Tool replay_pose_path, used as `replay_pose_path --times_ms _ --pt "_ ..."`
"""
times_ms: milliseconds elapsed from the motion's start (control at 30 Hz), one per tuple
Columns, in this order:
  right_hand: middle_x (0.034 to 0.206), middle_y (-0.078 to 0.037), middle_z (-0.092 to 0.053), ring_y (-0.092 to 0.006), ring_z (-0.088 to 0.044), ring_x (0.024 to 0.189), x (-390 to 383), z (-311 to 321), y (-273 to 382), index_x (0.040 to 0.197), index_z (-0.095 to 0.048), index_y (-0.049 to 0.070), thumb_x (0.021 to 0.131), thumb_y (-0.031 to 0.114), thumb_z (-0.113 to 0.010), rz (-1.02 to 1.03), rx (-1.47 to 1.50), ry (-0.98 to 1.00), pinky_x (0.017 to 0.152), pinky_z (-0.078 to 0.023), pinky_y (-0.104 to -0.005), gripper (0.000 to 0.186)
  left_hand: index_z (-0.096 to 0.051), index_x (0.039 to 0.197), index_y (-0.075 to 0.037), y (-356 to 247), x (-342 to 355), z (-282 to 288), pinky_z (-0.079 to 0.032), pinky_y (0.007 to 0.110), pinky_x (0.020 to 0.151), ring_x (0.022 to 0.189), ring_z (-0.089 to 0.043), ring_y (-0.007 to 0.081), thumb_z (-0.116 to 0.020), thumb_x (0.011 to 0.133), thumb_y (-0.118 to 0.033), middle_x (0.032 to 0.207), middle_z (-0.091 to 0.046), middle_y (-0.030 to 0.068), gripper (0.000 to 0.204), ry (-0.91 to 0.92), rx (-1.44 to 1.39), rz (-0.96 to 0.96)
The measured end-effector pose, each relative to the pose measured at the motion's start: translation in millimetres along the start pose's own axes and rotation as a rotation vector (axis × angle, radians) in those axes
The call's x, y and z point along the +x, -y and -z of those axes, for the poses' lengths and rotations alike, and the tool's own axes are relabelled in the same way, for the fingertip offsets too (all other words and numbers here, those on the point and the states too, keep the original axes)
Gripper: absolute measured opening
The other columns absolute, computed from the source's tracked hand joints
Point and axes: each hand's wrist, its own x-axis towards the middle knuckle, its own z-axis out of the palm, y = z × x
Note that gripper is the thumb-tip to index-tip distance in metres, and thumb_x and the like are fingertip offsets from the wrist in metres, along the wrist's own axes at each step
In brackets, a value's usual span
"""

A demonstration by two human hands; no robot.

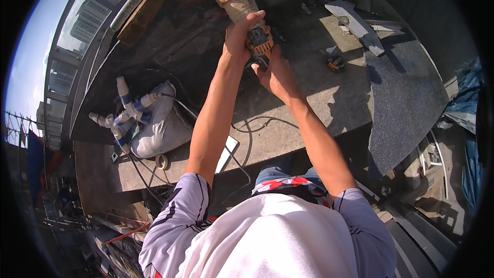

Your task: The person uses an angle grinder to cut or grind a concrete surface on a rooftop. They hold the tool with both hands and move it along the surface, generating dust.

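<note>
Both arms reach forward to an angle grinder [237,6] with a dusty orange and grey body, its metal head toward the top edge of the view. My left hand [238,39] is wrapped round the middle of the body, thumb across the top. At the rear end, my right hand [278,75] is closed around the lower part of the grinder. Whether a disc is fitted cannot be made out. Below the tool lies the sunlit concrete slab [272,136], crossed by a dark cable [249,123].
A white sack [163,133] and taped plug connectors [126,108] lie to the left, near a tape roll [161,161]. A grey stone slab [404,98], broken board pieces [356,24] and a small orange-black object [335,64] are on the right. Railings [85,33] stand far left.
</note>
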Motion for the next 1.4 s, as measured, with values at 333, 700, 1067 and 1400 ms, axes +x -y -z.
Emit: replay_pose_path --times_ms 333,700,1067,1400 --pt "0.088 -0.031 -0.076 -0.0526 -0.077 0.087 -19.3 -0.2 -12.3 0.134 -0.042 -0.007 0.093 0.016 -0.081 -0.036 0.031 0.040 0.070 -0.062 -0.0568 0.062 -0.072 0.113 -0.001 16.8 -12.5 -0.7 -0.065 0.044 0.086 0.095 -0.077 0.0263 -0.081 0.095 -0.019 0.102 -0.074 0.0107 0.027 -0.019 0.000 -0.020" --pt "0.085 -0.027 -0.075 -0.0503 -0.078 0.083 -22.6 1.9 -15.1 0.133 -0.043 -0.006 0.092 0.016 -0.082 -0.065 0.029 0.060 0.066 -0.059 -0.0554 0.060 -0.073 0.115 0.002 19.4 -18.2 -6.1 -0.063 0.043 0.078 0.090 -0.076 0.0250 -0.085 0.092 -0.019 0.100 -0.073 0.0103 0.034 -0.052 -0.002 -0.016" --pt "0.089 -0.033 -0.076 -0.0527 -0.077 0.091 -3.6 5.2 -2.6 0.136 -0.042 -0.009 0.094 0.018 -0.079 -0.034 0.032 0.065 0.075 -0.062 -0.0593 0.062 -0.072 0.117 -0.001 8.5 2.4 1.7 -0.064 0.044 0.084 0.095 -0.077 0.0270 -0.085 0.094 -0.020 0.103 -0.074 0.0113 0.033 -0.039 0.020 -0.031" --pt "0.089 -0.031 -0.075 -0.0530 -0.077 0.089 -21.5 1.9 -15.6 0.138 -0.042 -0.009 0.091 0.015 -0.083 -0.055 0.022 0.065 0.070 -0.059 -0.0574 0.066 -0.070 0.112 0.000 17.4 -18.8 -11.5 -0.062 0.042 0.076 0.085 -0.075 0.0234 -0.088 0.092 -0.019 0.095 -0.072 0.0084 0.032 -0.088 -0.013 -0.003"
